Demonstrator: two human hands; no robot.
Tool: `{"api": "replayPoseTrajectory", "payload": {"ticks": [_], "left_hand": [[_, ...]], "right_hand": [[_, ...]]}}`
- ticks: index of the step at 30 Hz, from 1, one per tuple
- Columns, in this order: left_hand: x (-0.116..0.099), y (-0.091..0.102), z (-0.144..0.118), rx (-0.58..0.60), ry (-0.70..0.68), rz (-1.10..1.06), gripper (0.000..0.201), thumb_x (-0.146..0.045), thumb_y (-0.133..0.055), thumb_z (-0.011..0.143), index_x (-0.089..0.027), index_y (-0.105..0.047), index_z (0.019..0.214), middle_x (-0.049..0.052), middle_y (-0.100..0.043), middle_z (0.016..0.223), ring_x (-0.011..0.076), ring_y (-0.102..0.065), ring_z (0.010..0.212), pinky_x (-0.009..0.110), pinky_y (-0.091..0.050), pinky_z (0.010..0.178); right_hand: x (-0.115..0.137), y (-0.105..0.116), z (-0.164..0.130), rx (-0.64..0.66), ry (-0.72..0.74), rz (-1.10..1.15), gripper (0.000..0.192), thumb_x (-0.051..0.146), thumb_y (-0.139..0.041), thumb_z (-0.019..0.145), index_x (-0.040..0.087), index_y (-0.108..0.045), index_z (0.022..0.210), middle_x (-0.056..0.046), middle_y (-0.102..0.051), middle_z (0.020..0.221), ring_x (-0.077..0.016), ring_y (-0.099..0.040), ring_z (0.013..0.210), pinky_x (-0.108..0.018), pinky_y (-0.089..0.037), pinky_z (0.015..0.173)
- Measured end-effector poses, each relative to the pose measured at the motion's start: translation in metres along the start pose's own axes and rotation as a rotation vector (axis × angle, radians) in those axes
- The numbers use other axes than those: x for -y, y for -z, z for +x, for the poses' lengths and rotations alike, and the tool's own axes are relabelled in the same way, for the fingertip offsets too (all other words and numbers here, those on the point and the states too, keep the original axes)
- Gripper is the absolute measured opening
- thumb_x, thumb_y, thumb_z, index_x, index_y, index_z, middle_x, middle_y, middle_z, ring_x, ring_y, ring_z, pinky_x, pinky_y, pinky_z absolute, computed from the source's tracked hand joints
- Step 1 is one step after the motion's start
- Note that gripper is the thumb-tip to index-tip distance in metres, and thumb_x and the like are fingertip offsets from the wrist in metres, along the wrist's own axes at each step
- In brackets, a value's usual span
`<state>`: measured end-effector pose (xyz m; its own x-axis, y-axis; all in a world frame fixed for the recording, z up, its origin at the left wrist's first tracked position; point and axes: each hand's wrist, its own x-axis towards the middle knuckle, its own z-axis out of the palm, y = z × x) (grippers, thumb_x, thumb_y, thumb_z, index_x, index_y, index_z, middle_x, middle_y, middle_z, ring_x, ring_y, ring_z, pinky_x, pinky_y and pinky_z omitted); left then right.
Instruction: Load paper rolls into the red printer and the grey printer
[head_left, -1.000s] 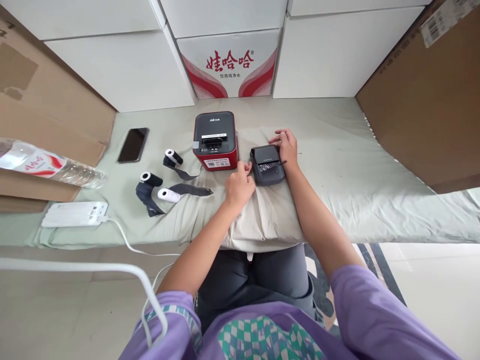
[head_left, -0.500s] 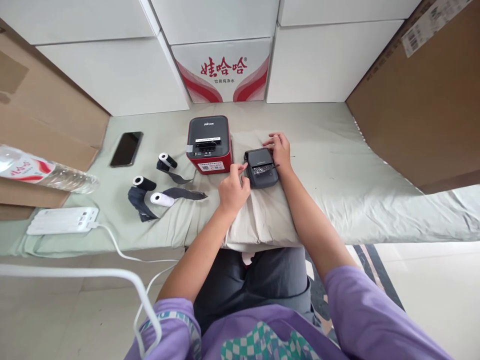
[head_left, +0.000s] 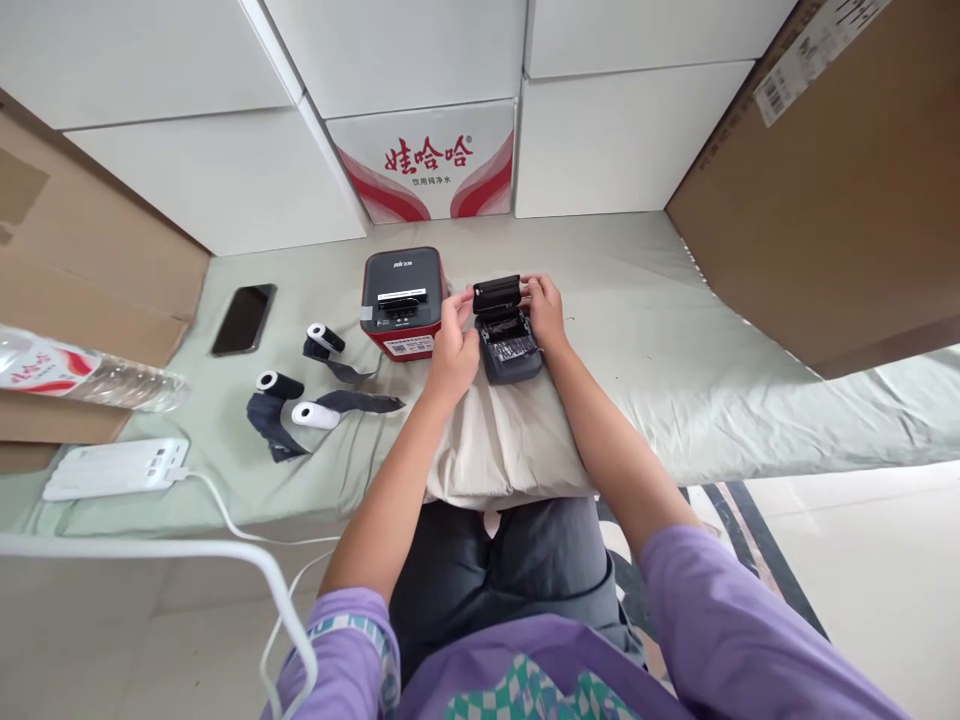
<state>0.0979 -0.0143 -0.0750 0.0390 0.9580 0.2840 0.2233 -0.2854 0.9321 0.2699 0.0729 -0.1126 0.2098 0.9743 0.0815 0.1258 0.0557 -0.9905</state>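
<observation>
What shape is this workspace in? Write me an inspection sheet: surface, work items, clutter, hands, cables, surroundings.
Surface: creased pale cloth.
Work items: small printer on the cloth, lid raised.
Clutter: red printer beside it; three rolls with dark strips; phone, power bank and bottle farther left.
Hands: left hand at the lid's left edge, right hand at its right; grip unclear.
Cables: white cable from the power bank, off the front edge.
Surroundings: white boxes behind, cardboard boxes at both sides.
</observation>
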Motion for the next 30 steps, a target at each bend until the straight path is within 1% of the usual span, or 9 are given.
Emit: {"api": "replayPoseTrajectory", "payload": {"ticks": [3, 6, 10, 12, 14, 16, 19, 24, 30], "left_hand": [[-0.009, 0.003, 0.011, 0.006, -0.087, 0.079, 0.049, -0.003, -0.049, 0.093, -0.025, -0.054, 0.137, 0.008, -0.060, 0.153, 0.0205, -0.054, 0.146, 0.035, -0.045, 0.120], [-0.023, 0.004, 0.016, 0.041, -0.093, 0.321, 0.040, -0.008, -0.049, 0.096, -0.024, -0.062, 0.130, 0.009, -0.067, 0.145, 0.0239, -0.068, 0.128, 0.037, -0.051, 0.113], [-0.046, -0.002, 0.026, 0.239, 0.007, 0.863, 0.027, -0.023, -0.052, 0.101, -0.027, -0.073, 0.119, 0.007, -0.078, 0.118, 0.0292, -0.072, 0.115, 0.041, -0.054, 0.103], [-0.055, -0.009, 0.033, 0.348, 0.033, 1.057, 0.029, -0.025, -0.053, 0.101, -0.028, -0.074, 0.121, 0.009, -0.078, 0.116, 0.0307, -0.072, 0.114, 0.041, -0.056, 0.099], [-0.062, -0.018, 0.041, 0.436, 0.054, 1.164, 0.030, -0.022, -0.055, 0.099, -0.024, -0.075, 0.122, 0.012, -0.077, 0.118, 0.0322, -0.073, 0.112, 0.041, -0.057, 0.094], [-0.066, -0.026, 0.048, 0.490, 0.078, 1.213, 0.032, -0.016, -0.057, 0.096, -0.020, -0.075, 0.122, 0.016, -0.076, 0.119, 0.0338, -0.073, 0.111, 0.042, -0.058, 0.092], [-0.071, -0.035, 0.057, 0.512, 0.110, 1.234, 0.034, -0.013, -0.058, 0.094, -0.019, -0.076, 0.123, 0.018, -0.077, 0.119, 0.0341, -0.073, 0.113, 0.041, -0.058, 0.091], [-0.076, -0.039, 0.066, 0.560, 0.138, 1.267, 0.035, -0.014, -0.059, 0.094, -0.017, -0.075, 0.125, 0.019, -0.075, 0.124, 0.0315, -0.072, 0.117, 0.037, -0.057, 0.095], [-0.067, -0.044, 0.071, 0.575, 0.145, 1.239, 0.035, -0.015, -0.061, 0.095, -0.015, -0.074, 0.127, 0.020, -0.076, 0.122, 0.0309, -0.073, 0.117, 0.037, -0.057, 0.097]], "right_hand": [[-0.004, 0.000, 0.001, 0.004, 0.016, 0.041, 0.041, 0.063, -0.041, 0.100, 0.025, -0.056, 0.104, -0.001, -0.062, 0.092, -0.0121, -0.061, 0.074, -0.024, -0.050, 0.073], [-0.007, -0.001, 0.002, 0.006, 0.029, 0.104, 0.035, 0.058, -0.045, 0.100, 0.025, -0.056, 0.102, 0.000, -0.062, 0.089, -0.0109, -0.060, 0.069, -0.024, -0.049, 0.070], [-0.010, -0.003, 0.003, -0.022, 0.049, 0.175, 0.037, 0.061, -0.050, 0.098, 0.024, -0.057, 0.100, 0.000, -0.063, 0.091, -0.0105, -0.059, 0.065, -0.025, -0.049, 0.065], [-0.011, -0.004, 0.004, -0.035, 0.056, 0.198, 0.038, 0.061, -0.052, 0.097, 0.024, -0.057, 0.098, 0.000, -0.064, 0.090, -0.0105, -0.059, 0.063, -0.026, -0.048, 0.064], [-0.013, -0.004, 0.005, -0.035, 0.054, 0.204, 0.039, 0.063, -0.053, 0.097, 0.024, -0.057, 0.098, 0.001, -0.064, 0.088, -0.0105, -0.059, 0.062, -0.027, -0.048, 0.064], [-0.014, -0.004, 0.006, -0.033, 0.054, 0.200, 0.040, 0.065, -0.053, 0.097, 0.025, -0.057, 0.098, 0.001, -0.064, 0.088, -0.0103, -0.059, 0.062, -0.026, -0.048, 0.064], [-0.015, -0.003, 0.006, -0.033, 0.068, 0.187, 0.040, 0.064, -0.052, 0.097, 0.025, -0.058, 0.099, 0.001, -0.064, 0.089, -0.0100, -0.059, 0.064, -0.026, -0.048, 0.064], [-0.014, -0.003, 0.006, -0.029, 0.059, 0.188, 0.034, 0.058, -0.054, 0.097, 0.024, -0.059, 0.098, 0.001, -0.065, 0.088, -0.0097, -0.059, 0.064, -0.025, -0.047, 0.064], [-0.015, -0.003, 0.007, -0.032, 0.049, 0.188, 0.037, 0.061, -0.055, 0.095, 0.024, -0.058, 0.099, 0.001, -0.065, 0.089, -0.0095, -0.058, 0.062, -0.025, -0.046, 0.062]]}}
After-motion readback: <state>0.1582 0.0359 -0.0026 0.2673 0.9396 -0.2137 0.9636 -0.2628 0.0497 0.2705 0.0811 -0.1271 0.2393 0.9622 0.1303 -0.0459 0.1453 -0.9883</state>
